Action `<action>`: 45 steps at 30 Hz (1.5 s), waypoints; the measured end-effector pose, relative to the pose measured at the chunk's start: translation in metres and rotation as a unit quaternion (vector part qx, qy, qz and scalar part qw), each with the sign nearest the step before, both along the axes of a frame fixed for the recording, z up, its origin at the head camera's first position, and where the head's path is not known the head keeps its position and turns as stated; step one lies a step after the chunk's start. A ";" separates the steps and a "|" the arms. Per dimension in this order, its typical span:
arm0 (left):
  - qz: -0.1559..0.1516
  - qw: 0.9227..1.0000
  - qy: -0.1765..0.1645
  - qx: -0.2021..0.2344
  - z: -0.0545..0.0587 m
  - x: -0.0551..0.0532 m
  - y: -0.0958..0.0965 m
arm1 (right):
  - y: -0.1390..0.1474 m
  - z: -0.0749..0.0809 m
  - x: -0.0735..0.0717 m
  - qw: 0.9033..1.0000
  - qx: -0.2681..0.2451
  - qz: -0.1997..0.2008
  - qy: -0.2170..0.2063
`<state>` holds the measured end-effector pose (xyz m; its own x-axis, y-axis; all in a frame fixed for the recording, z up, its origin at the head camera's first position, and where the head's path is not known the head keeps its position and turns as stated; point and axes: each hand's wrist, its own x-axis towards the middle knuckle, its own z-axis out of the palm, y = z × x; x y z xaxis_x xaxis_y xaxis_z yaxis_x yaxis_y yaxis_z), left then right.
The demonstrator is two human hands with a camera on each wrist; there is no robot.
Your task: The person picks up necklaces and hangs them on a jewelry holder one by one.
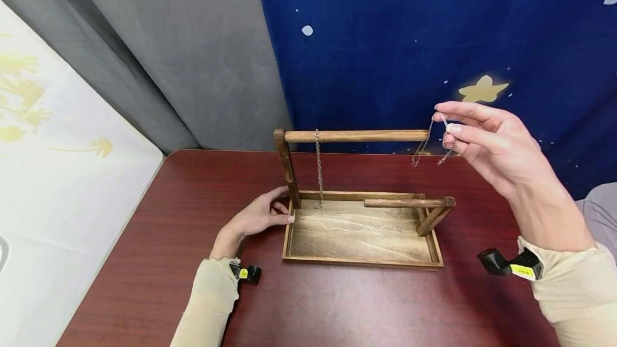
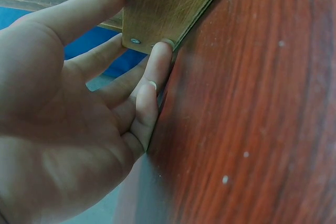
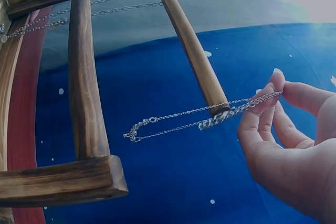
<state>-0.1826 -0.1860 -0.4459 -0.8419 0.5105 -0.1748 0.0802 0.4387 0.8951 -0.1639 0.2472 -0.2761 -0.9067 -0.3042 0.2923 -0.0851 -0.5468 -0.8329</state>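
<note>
My right hand (image 1: 501, 143) is raised by the free right end of the upper bar (image 1: 356, 136) of a wooden jewelry stand. Between thumb and fingertips it pinches a silver chain necklace (image 3: 184, 114), whose strands hang down. In the right wrist view the chain crosses the bar's end; I cannot tell whether they touch. My left hand (image 1: 260, 213) holds the left end of the stand's tray (image 1: 361, 262), thumb at the rim and fingers about the corner by the post. Its fingertips meet the wooden end panel (image 2: 168, 9) in the left wrist view.
Another chain (image 1: 319, 167) hangs from the upper bar's left part. A thin chain (image 1: 356, 228) lies in the tray. The shorter lower bar (image 1: 402, 203) rises at the right. Beneath is a red-brown table (image 1: 193, 202), with a blue curtain (image 1: 385, 42) behind it.
</note>
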 end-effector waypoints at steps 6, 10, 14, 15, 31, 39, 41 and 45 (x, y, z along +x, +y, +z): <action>0.001 1.000 0.005 -0.010 0.000 -0.001 0.001 | -0.001 0.002 -0.002 1.000 0.008 0.005 0.004; 0.002 1.000 0.006 -0.010 0.001 -0.001 0.002 | -0.004 0.004 -0.003 1.000 0.018 0.003 0.005; 0.002 1.000 0.007 -0.009 0.000 -0.001 0.001 | -0.006 0.006 -0.005 1.000 0.020 0.005 0.004; 0.002 1.000 0.007 -0.010 0.000 -0.001 0.001 | -0.007 0.006 -0.005 1.000 0.020 0.006 0.003; -0.003 1.000 0.007 -0.003 0.003 -0.003 0.005 | -0.011 0.010 -0.011 0.999 0.031 0.004 -0.011; -0.007 1.000 0.005 -0.004 0.003 -0.003 0.007 | -0.015 0.012 -0.010 0.999 0.039 0.011 -0.007; -0.008 1.000 0.004 -0.007 0.003 -0.003 0.008 | -0.016 0.012 -0.009 0.999 0.043 0.015 -0.005; -0.008 1.000 0.005 -0.012 0.003 -0.004 0.008 | -0.016 0.013 -0.006 0.998 0.047 0.028 0.001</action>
<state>-0.1867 -0.1779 -0.4431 -0.8358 0.5190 -0.1789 0.0961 0.4591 0.8832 -0.1701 0.2308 -0.2630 -0.8867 -0.3811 0.2617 -0.0583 -0.4694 -0.8811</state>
